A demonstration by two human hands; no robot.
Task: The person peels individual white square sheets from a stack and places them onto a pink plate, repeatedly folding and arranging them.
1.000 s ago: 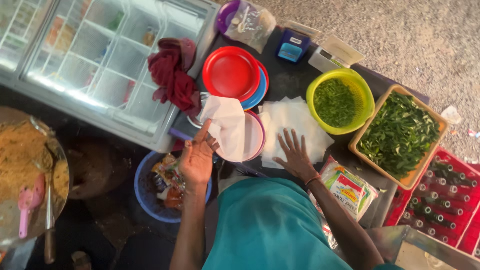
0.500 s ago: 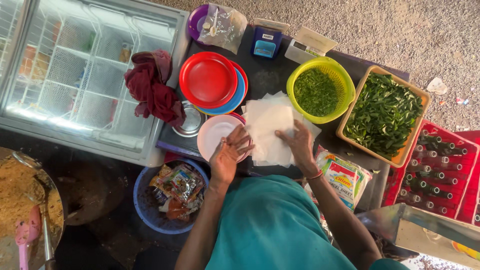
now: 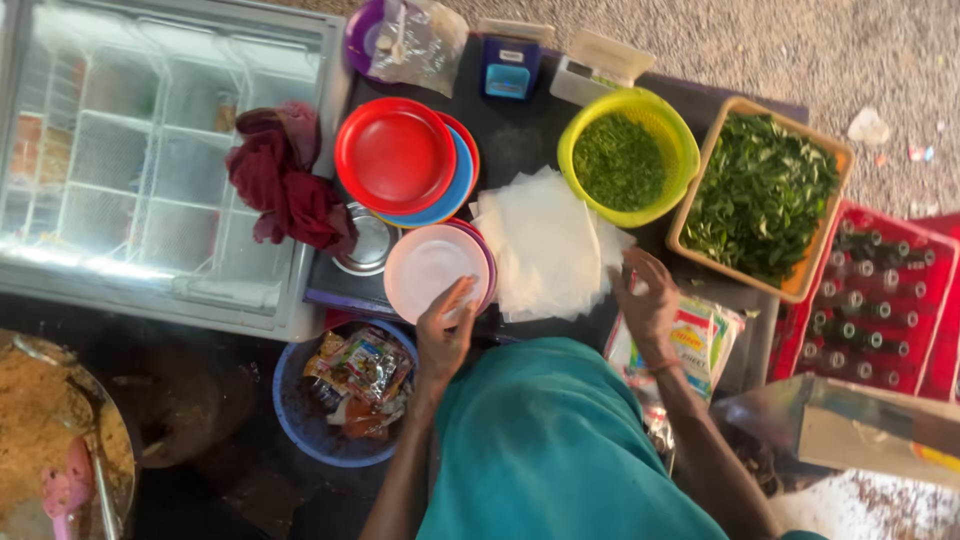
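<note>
Setting out a serving: left hand (image 3: pixel 443 335) flat and open on pink plate (image 3: pixel 432 272), right hand (image 3: pixel 648 300) open, empty beside white paper sheets (image 3: pixel 545 245). Next move likely needs pinching one sheet free.

left hand (image 3: pixel 445 335) touching pink plate (image 3: pixel 428 270), right hand (image 3: pixel 648 300) hovering beside white paper stack (image 3: pixel 545 245), fingers loose

You look through a single head-worn camera, aimed almost straight down from above your own teal-clad chest. It sits well above the dark tabletop (image 3: pixel 520 150), far enough to take in everything from the glass-lidded white freezer (image 3: pixel 170 170) beyond your left hand (image 3: pixel 445 335) to the red bottle crate (image 3: pixel 880 300) beyond your right hand (image 3: pixel 648 300).
</note>
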